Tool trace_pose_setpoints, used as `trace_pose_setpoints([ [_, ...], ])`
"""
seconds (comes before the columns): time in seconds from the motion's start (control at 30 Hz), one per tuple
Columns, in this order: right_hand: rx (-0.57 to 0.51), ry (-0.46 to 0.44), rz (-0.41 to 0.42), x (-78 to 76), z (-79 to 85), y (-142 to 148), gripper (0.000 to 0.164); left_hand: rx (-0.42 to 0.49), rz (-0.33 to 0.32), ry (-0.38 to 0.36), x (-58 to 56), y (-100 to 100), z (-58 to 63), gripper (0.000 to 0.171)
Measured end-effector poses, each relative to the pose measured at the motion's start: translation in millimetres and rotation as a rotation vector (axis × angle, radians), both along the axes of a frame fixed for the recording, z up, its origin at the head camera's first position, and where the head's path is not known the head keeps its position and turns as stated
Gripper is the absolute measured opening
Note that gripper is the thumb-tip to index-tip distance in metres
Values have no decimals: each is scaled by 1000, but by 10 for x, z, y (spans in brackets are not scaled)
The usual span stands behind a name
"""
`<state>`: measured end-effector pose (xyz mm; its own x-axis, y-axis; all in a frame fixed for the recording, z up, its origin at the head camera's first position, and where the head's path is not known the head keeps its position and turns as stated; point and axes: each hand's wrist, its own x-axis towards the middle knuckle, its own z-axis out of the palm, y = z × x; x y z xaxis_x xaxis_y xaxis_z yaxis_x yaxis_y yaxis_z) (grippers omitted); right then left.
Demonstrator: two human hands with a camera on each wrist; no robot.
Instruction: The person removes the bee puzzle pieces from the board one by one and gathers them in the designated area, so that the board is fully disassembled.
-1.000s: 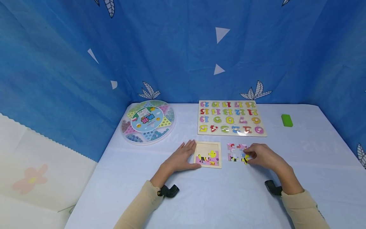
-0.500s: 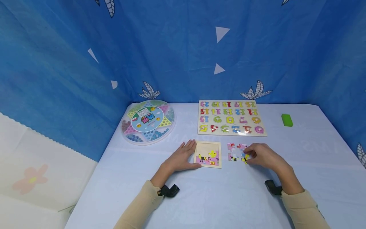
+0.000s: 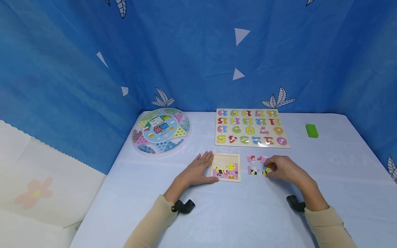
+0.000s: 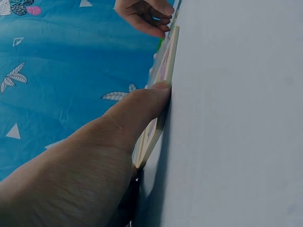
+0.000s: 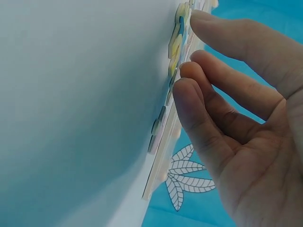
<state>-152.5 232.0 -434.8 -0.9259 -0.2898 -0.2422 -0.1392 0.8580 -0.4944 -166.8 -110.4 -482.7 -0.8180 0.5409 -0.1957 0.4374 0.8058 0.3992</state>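
Note:
My left hand (image 3: 195, 171) lies spread along the left side of a small square wooden puzzle tray (image 3: 221, 159). Its thumb touches the near left corner, and in the left wrist view the thumb (image 4: 151, 97) rests against the tray's edge. Pink and yellow bee-picture pieces fill the tray's lower part; its upper left is bare wood. To the right lie several loose jigsaw pieces (image 3: 253, 169). My right hand (image 3: 286, 169) is over their right side, fingertips right at a blue, yellow and black piece (image 3: 265, 169). In the right wrist view its thumb and bent fingers stand apart.
A number puzzle board (image 3: 252, 125) lies behind the tray. At the back left is a round game set (image 3: 161, 132) with coloured beads under a clear cover. A green block (image 3: 311, 131) sits at the back right. A blue curtain (image 3: 198, 55) hangs behind the white-covered table (image 3: 235, 213).

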Motion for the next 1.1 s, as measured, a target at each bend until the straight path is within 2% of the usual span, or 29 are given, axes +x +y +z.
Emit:
trace_pose_setpoints([
  [0.27,7,10,-11,11,2,-62,43,3,-7,4,12,-6,4,100],
  [0.67,-6,16,12,-26,12,-246,36,4,-12,4,13,-7,6,100],
  [1.1,-18,16,43,-85,62,-457,39,-1,-10,20,13,-4,-7,100],
])
